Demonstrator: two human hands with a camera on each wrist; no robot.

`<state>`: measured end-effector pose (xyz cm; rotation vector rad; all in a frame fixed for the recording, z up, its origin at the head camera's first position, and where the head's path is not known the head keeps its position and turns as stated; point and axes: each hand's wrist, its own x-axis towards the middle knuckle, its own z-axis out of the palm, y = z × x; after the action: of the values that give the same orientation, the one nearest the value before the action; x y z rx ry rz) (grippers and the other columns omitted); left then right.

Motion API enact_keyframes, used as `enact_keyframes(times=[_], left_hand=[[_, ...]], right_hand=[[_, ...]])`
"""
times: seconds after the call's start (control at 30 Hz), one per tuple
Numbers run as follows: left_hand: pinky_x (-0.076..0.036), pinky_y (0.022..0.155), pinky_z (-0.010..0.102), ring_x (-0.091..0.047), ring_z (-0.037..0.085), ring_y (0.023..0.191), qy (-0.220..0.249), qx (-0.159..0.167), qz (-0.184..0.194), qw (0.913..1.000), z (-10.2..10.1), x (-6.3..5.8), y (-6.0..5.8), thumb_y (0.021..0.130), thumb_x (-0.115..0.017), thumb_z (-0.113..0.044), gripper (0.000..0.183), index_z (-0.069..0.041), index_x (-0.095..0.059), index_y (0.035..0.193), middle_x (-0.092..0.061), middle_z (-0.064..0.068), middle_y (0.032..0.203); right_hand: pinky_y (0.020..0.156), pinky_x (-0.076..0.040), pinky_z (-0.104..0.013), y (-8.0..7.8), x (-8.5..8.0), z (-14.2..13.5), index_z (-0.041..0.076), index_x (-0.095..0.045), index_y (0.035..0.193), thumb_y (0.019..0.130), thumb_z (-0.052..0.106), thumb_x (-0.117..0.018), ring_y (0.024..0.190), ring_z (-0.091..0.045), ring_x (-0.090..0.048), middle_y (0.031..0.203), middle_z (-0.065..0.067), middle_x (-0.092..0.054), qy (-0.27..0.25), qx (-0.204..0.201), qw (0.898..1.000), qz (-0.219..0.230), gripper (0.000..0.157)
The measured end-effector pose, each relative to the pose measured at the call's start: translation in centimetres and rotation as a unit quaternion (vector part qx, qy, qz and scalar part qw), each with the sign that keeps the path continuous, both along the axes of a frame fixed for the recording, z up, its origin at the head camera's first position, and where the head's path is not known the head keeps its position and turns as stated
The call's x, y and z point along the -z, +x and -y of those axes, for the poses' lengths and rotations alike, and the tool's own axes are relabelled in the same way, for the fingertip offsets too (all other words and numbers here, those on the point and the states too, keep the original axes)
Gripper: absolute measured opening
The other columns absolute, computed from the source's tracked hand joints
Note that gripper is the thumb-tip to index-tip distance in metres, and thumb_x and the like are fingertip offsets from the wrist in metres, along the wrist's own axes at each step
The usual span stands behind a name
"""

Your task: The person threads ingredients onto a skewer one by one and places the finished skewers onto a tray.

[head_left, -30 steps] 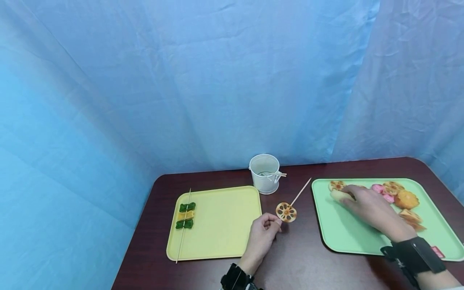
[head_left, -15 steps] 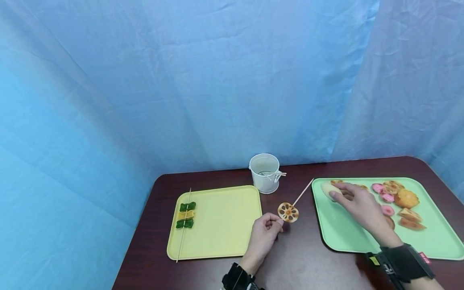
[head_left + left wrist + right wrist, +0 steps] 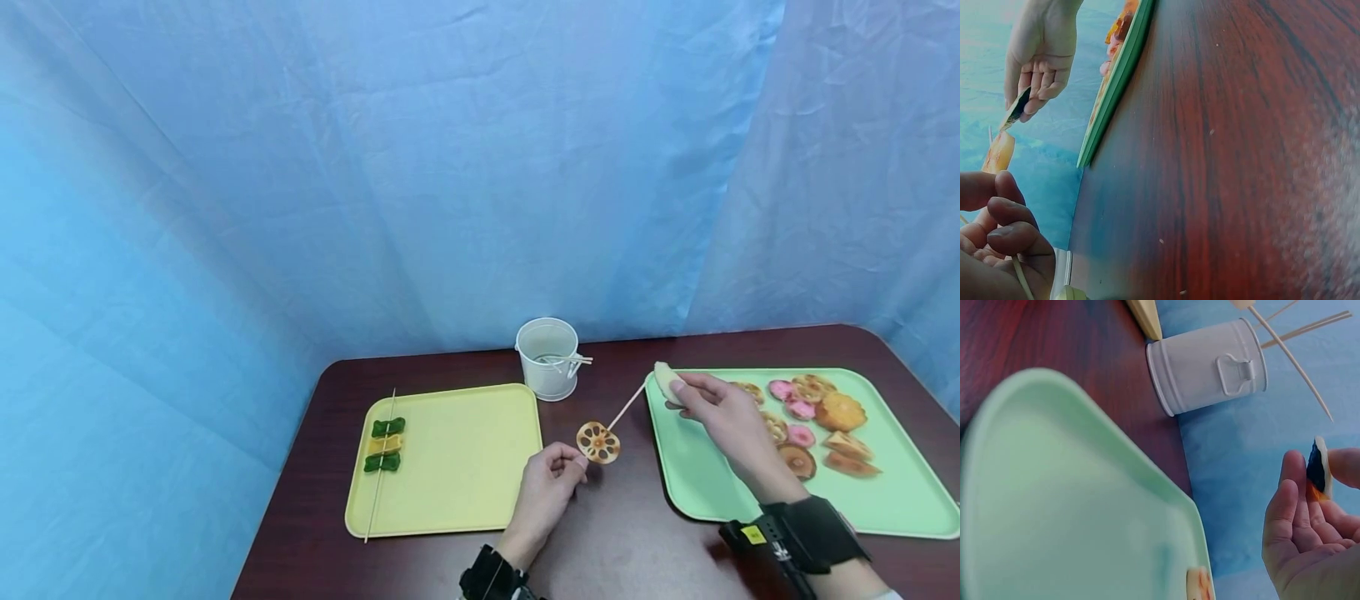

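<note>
In the head view my left hand [image 3: 551, 490] pinches a wooden skewer [image 3: 627, 408] at its lower end. A lotus root slice [image 3: 597, 442] is threaded on it just above the fingertips, and the bare tip points up and right. My right hand [image 3: 738, 433] holds a pale oval food piece [image 3: 664, 380] between thumb and fingers, over the left edge of the green tray [image 3: 720, 496]. In the right wrist view that food piece [image 3: 1318, 469] shows a dark side and an orange patch. The skewer tip is close to it in the head view.
A yellow tray [image 3: 465, 467] at left bears a finished-looking skewer of green and yellow pieces [image 3: 384, 446]. Behind stands a small white bucket [image 3: 546, 371] with skewers. The green tray holds pink pieces, lotus slices, a mushroom [image 3: 797, 461] and other food. Blue cloth hangs behind the table.
My right hand has lifted the pale piece off the green tray and brought it left, towards the skewer's tip. My left hand has stayed almost still with the skewer.
</note>
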<state>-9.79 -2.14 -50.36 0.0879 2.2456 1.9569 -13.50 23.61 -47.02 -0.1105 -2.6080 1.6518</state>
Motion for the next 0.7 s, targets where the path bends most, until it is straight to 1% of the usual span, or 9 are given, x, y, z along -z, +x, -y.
enact_keyframes(times=[0.07, 0.2, 0.3, 0.43, 0.5, 0.6, 0.7], left_hand=[[-0.033, 0.046, 0.017, -0.049, 0.014, 0.056, 0.0, 0.002, -0.002, 1.0, 0.0, 0.0, 0.0, 0.09, -0.062, -0.013, 0.012, -0.003, -0.066, 0.085, -0.063, 0.005, 0.068], [-0.033, 0.046, 0.016, -0.047, 0.01, 0.055, 0.002, 0.006, -0.007, 1.0, 0.0, 0.1, 0.1, 0.09, -0.062, -0.013, 0.013, -0.001, -0.067, 0.086, -0.063, 0.005, 0.068], [-0.033, 0.047, 0.015, -0.046, 0.008, 0.054, 0.004, 0.007, -0.007, 0.9999, 0.0, 0.2, 0.2, 0.09, -0.062, -0.012, 0.012, -0.001, -0.066, 0.085, -0.062, 0.003, 0.067], [-0.033, 0.047, 0.015, -0.047, 0.01, 0.055, 0.006, 0.007, -0.008, 0.9999, 0.0, 0.3, 0.2, 0.089, -0.063, -0.012, 0.012, -0.002, -0.066, 0.084, -0.063, 0.005, 0.067], [-0.033, 0.047, 0.015, -0.048, 0.012, 0.055, 0.007, 0.007, -0.01, 0.9999, 0.0, 0.4, 0.2, 0.089, -0.063, -0.012, 0.011, -0.003, -0.066, 0.083, -0.063, 0.007, 0.068], [-0.033, 0.047, 0.015, -0.049, 0.012, 0.055, 0.007, 0.007, -0.008, 0.9999, 0.0, 0.4, 0.2, 0.089, -0.064, -0.013, 0.011, -0.004, -0.066, 0.082, -0.064, 0.009, 0.068], [-0.033, 0.046, 0.015, -0.048, 0.011, 0.054, 0.005, 0.009, -0.005, 0.9999, 0.0, 0.3, 0.1, 0.089, -0.064, -0.013, 0.011, -0.004, -0.066, 0.083, -0.064, 0.01, 0.069]], right_hand=[[0.077, -0.055, -0.029, -0.1, -0.1, 0.2, 0.002, -0.053, 0.136, 0.094, 0.05, -0.05, 0.093, -0.019, -0.068, 0.114, -0.017, -0.067, -0.005, 0.007, 1.0, 0.001, 0.064], [0.077, -0.054, -0.028, -0.4, -0.3, 0.5, 0.002, -0.053, 0.135, 0.093, 0.05, -0.052, 0.092, -0.017, -0.068, 0.111, -0.014, -0.069, -0.017, 0.016, 1.0, -0.002, 0.064], [0.076, -0.054, -0.026, -0.6, -0.5, 0.7, 0.001, -0.053, 0.135, 0.093, 0.05, -0.052, 0.09, -0.013, -0.068, 0.11, -0.01, -0.07, -0.024, 0.02, 1.0, -0.002, 0.065], [0.075, -0.054, -0.024, -0.8, -0.9, 0.8, 0.0, -0.052, 0.136, 0.093, 0.05, -0.053, 0.088, -0.009, -0.068, 0.105, -0.002, -0.071, -0.035, 0.028, 0.999, -0.002, 0.066], [0.074, -0.054, -0.023, -0.8, -1.0, 0.9, 0.0, -0.052, 0.135, 0.093, 0.05, -0.054, 0.088, -0.009, -0.068, 0.103, 0.0, -0.071, -0.037, 0.03, 0.999, -0.005, 0.066], [0.073, -0.053, -0.022, -0.8, -1.2, 1.0, 0.0, -0.054, 0.134, 0.093, 0.048, -0.054, 0.087, -0.009, -0.068, 0.101, 0.0, -0.071, -0.035, 0.029, 0.999, -0.011, 0.063], [0.071, -0.053, -0.02, -0.9, -1.3, 1.0, 0.002, -0.056, 0.132, 0.093, 0.047, -0.055, 0.086, -0.008, -0.067, 0.099, 0.0, -0.071, -0.027, 0.026, 0.999, -0.023, 0.06]])
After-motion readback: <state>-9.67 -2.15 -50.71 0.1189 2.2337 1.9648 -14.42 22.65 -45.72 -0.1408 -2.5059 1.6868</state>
